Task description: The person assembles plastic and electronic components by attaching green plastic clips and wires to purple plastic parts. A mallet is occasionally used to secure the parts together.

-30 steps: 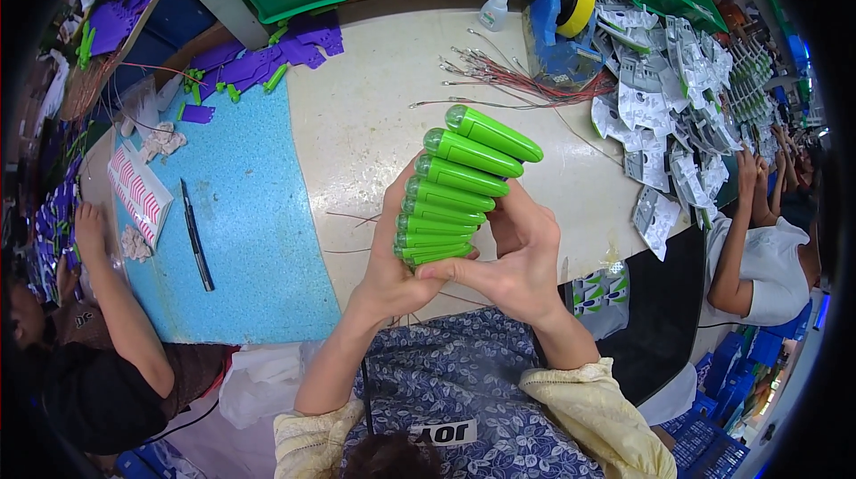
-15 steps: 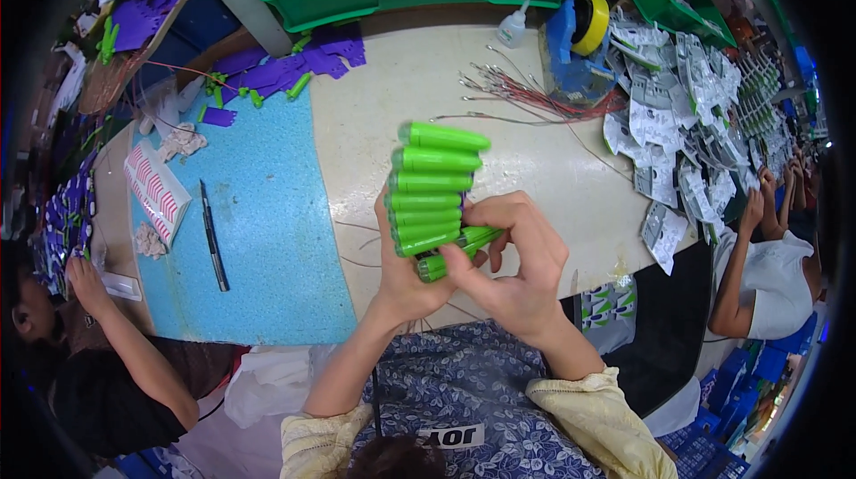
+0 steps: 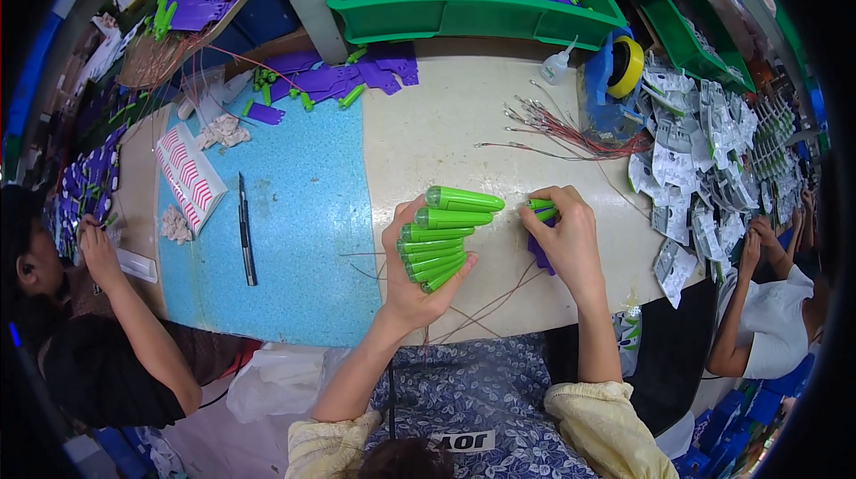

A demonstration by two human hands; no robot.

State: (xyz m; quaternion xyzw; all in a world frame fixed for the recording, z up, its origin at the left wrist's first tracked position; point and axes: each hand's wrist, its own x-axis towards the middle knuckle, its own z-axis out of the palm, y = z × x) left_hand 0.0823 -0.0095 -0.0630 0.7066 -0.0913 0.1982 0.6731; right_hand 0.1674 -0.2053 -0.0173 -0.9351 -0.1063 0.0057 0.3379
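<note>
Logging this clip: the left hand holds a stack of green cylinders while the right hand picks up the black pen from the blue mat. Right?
Not quite. In the head view the left hand does hold the green cylinders, but the right hand holds a green-and-purple piece; the black pen lies untouched.

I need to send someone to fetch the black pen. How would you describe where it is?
Find the blue mat covering the left part of the worktable. The black pen lies on its left side, just right of a red-and-white striped packet. It is the only slim dark stick there, well left of the left hand.
</note>
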